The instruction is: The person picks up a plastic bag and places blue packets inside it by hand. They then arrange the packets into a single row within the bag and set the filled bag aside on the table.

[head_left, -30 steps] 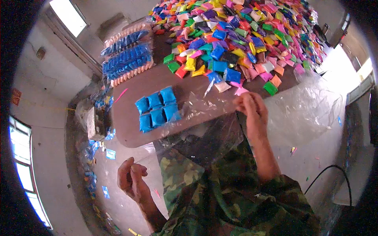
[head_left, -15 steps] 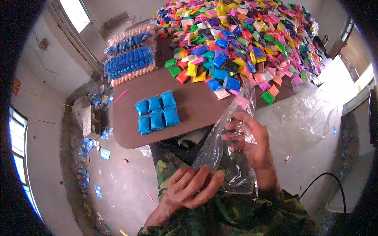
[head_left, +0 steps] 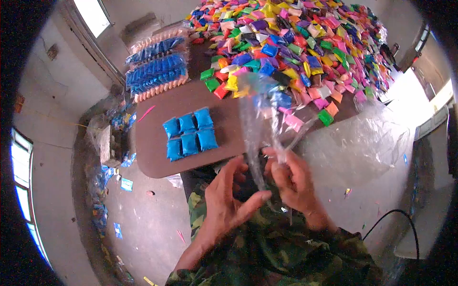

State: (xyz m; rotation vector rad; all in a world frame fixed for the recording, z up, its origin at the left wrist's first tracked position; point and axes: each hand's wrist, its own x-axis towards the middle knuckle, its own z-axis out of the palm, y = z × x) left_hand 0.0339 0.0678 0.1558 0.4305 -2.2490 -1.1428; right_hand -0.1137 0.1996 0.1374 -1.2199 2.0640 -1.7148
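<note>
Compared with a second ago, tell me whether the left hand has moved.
Yes. Measured against the block of blue packets, the left hand has come right and up toward the table edge, now at the clear plastic bag beside the right hand.

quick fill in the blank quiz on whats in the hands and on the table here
1. The left hand and the right hand together hold up a clear ____ bag.
2. The small group of packets set apart on the brown table is all ____ in colour.
3. That group counts ____ packets, in two rows of three.

Missing words: plastic; blue; six
</note>
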